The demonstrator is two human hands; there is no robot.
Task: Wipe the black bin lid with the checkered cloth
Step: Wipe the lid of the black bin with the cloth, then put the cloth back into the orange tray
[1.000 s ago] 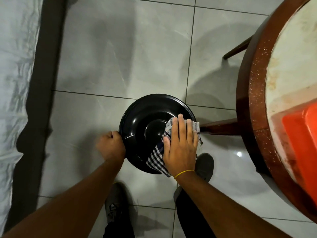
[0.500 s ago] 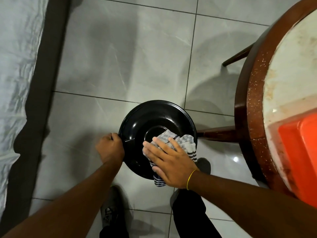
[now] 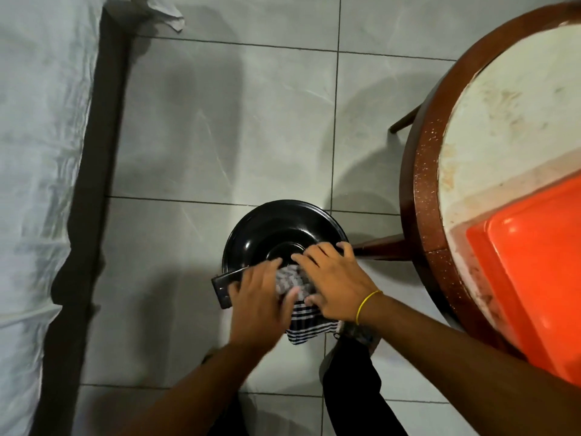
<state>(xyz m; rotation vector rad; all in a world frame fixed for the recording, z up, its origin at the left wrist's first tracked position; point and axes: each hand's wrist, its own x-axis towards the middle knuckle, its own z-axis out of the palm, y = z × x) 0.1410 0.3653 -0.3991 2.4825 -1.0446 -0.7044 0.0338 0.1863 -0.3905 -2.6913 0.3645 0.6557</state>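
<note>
The glossy black bin lid [image 3: 274, 228] sits low on the tiled floor, with a flat black tab [image 3: 222, 290] sticking out at its left front. A blue-and-white checkered cloth [image 3: 287, 280] is bunched on the lid's near half, and its tail [image 3: 306, 327] hangs over the front rim. My right hand [image 3: 334, 283] lies on the cloth with its fingers spread toward the lid's centre. My left hand [image 3: 259, 305], slightly blurred, rests against the cloth's left side with its thumb over the fabric. The hands and cloth hide the lid's near part.
A round wooden table [image 3: 424, 196] with a white top stands close on the right; one leg [image 3: 382, 248] reaches toward the lid. An orange plastic container [image 3: 534, 278] sits on it. A bed with a pale sheet [image 3: 34, 152] runs along the left. My legs are below.
My left hand has left the lid's left rim and come onto the cloth beside my right hand. The right hand has swung over the lid's centre, bunching the cloth. The view has shifted.
</note>
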